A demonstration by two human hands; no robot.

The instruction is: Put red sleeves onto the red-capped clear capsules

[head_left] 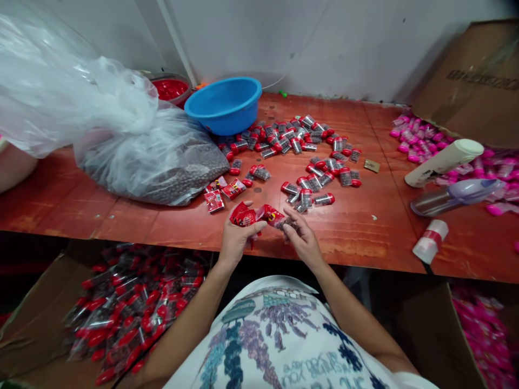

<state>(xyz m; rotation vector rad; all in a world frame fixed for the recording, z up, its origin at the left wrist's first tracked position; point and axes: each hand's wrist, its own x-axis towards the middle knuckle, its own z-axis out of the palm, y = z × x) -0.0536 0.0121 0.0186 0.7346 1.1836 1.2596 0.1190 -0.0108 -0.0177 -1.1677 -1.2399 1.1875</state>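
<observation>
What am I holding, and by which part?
Your left hand holds red packets, thumb across their lower part; your right hand seems to hold a tube, exact grip hidden.

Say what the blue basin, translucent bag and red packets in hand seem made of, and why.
Blue basin: probably hard plastic, smooth, with a soft sheen and thin rim.
Translucent bag: likely thin plastic film, shiny, since it creases and shows dark beads through.
Red packets: seemingly glossy printed film, creased; whether foil-backed is unclear.
</observation>
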